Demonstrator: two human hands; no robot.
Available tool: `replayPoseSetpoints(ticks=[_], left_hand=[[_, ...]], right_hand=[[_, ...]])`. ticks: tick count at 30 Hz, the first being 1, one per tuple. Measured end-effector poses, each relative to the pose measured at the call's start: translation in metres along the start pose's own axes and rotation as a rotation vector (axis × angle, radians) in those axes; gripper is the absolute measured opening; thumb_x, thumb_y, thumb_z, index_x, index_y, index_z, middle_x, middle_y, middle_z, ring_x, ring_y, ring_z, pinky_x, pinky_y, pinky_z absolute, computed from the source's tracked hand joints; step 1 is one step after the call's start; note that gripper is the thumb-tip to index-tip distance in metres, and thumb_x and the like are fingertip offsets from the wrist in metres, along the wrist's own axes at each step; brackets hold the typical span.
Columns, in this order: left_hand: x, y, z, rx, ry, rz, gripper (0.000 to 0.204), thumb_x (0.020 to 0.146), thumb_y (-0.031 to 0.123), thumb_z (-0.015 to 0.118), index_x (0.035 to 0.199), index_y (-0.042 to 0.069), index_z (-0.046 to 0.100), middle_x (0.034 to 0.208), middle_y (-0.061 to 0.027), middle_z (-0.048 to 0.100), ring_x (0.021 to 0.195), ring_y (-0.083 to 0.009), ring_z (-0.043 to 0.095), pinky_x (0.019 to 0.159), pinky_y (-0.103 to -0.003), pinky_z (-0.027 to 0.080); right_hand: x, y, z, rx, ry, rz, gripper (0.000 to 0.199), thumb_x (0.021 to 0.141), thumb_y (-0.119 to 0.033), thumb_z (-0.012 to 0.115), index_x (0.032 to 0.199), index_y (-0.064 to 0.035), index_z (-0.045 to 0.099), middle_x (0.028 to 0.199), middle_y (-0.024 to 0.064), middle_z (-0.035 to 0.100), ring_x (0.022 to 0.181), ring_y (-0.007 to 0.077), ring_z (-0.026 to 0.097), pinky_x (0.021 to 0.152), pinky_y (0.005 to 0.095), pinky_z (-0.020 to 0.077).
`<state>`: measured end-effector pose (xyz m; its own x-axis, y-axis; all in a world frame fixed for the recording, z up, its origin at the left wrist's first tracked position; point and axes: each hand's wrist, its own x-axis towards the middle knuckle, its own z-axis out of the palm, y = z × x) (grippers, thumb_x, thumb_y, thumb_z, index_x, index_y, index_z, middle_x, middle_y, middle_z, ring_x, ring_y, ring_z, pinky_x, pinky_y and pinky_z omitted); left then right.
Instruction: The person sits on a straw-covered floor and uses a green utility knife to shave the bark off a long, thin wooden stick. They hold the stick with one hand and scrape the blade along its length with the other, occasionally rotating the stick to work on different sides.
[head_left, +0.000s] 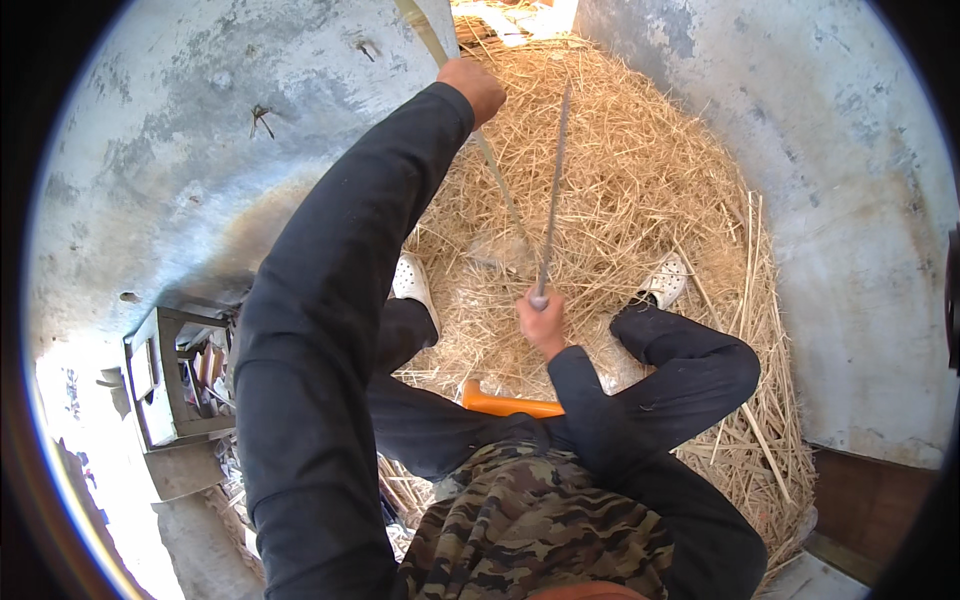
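Observation:
My left hand [475, 92] is raised at the far end of my outstretched arm, its fingers closed around a long, pale, flat strip [497, 180] that looks like split bamboo. From the upper edge, the strip slants down through my grip to the straw near the middle. My right hand [543, 325] is closed on the handle of a long, narrow-bladed knife [556, 190], nearer my body. Its dark grey blade points away from me, to the right of the strip. The two appear apart along most of their length, and the strip's lower end blurs into the straw.
Loose straw-like shavings [610, 150] cover the floor between my feet in white clogs [668, 280]. Beneath me shows an orange plastic seat [510, 403]. Grey plastered walls [800, 150] rise on both sides. A wooden cabinet [175, 380] with cluttered contents stands at the left.

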<state>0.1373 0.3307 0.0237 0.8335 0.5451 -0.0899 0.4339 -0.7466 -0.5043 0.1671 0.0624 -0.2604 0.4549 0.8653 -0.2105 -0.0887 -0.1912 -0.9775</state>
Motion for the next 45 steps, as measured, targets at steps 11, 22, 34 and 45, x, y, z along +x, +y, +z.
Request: replayPoseSetpoints(ticks=[11,22,34,45], left_hand=[[0.006,0.008,0.004,-0.003,0.14,0.08,0.008,0.068,0.003,0.07,0.074,0.008,0.069,0.073,-0.0092,0.069,0.074,-0.0278,0.069,0.061,-0.039,0.054],[0.004,0.002,0.011,0.075,0.23,0.127,0.008,0.073,0.007,0.064,0.069,0.012,0.069,0.069,-0.0056,0.067,0.07,-0.0253,0.068,0.059,-0.038,0.053],[-0.022,-0.004,0.02,0.088,0.265,0.179,0.007,0.072,0.011,0.067,0.065,0.01,0.068,0.068,-0.0072,0.067,0.068,-0.026,0.068,0.06,-0.038,0.052],[-0.025,0.03,0.06,-0.008,0.088,0.186,0.018,0.082,0.013,0.057,0.068,0.011,0.069,0.074,-0.0072,0.071,0.068,-0.0248,0.07,0.058,-0.038,0.053]], right_hand=[[0.004,-0.028,-0.018,0.115,-0.04,0.215,0.016,0.08,-0.006,0.058,0.067,-0.0041,0.049,0.049,0.0038,0.047,0.035,0.0144,0.046,0.033,0.0313,0.0347],[-0.004,0.081,-0.011,0.114,0.056,0.668,0.014,0.082,-0.008,0.057,0.07,-0.0028,0.051,0.05,0.0045,0.046,0.035,0.0149,0.044,0.034,0.0321,0.033],[-0.007,0.053,0.0,0.268,-0.107,0.385,0.013,0.081,-0.003,0.054,0.07,-0.0051,0.047,0.051,0.0025,0.045,0.036,0.0128,0.043,0.034,0.0296,0.0346],[-0.002,-0.034,-0.021,0.199,-0.031,0.196,0.015,0.078,-0.004,0.058,0.068,-0.004,0.047,0.05,0.0024,0.046,0.034,0.0119,0.043,0.033,0.0284,0.0339]])
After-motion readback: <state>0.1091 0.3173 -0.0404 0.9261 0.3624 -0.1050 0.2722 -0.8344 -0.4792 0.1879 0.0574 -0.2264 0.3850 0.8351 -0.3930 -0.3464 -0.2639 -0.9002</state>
